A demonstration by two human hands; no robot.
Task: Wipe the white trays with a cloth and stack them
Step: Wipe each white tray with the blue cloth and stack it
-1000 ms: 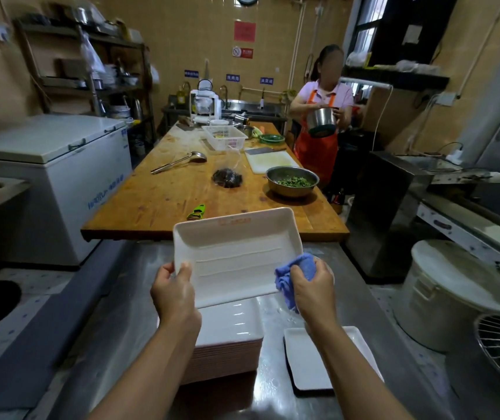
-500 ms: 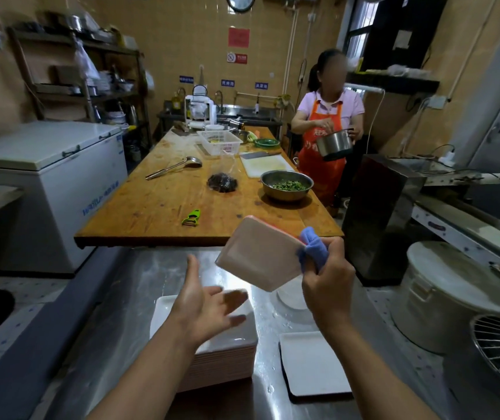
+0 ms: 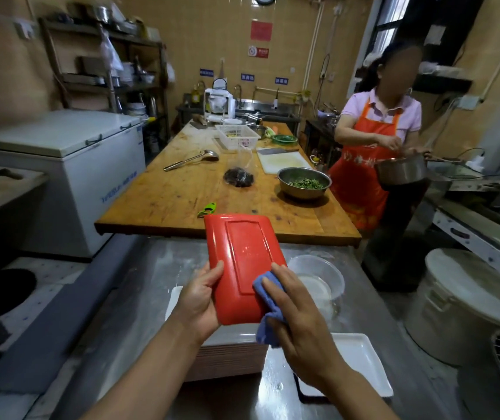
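- Gripping the near left edge of a rectangular tray (image 3: pixel 244 265), whose red underside faces up, the left hand (image 3: pixel 198 301) curls its fingers under it with the thumb lying on top.
- The tray is held in the air, tilted away from the wearer, above a stack of white rectangular trays (image 3: pixel 230 350) on the steel counter (image 3: pixel 139 298).
- The right hand (image 3: pixel 298 325) lies with fingers straight and spread, pressing a blue cloth (image 3: pixel 268 310) flat against the near right corner of the tray's red underside; part of the cloth hangs down below the tray edge.
- A single white rectangular tray (image 3: pixel 361 362) lies flat on the counter just right of the stack, partly hidden by the right wrist.
- A clear plastic bowl (image 3: pixel 318 280) stands on the counter behind and to the right of the stack.
- Beyond the stack, a long wooden table (image 3: pixel 182 192) carries a metal bowl of chopped greens (image 3: pixel 303 182), a white cutting board (image 3: pixel 280 160), a steel ladle (image 3: pixel 191 159) and a white plastic basket (image 3: pixel 237 140).
- To the right of that table a person in an orange apron (image 3: pixel 361 177) holds a metal pot (image 3: pixel 401 171).
- Far left of the stack stands a white chest freezer (image 3: pixel 70 165).
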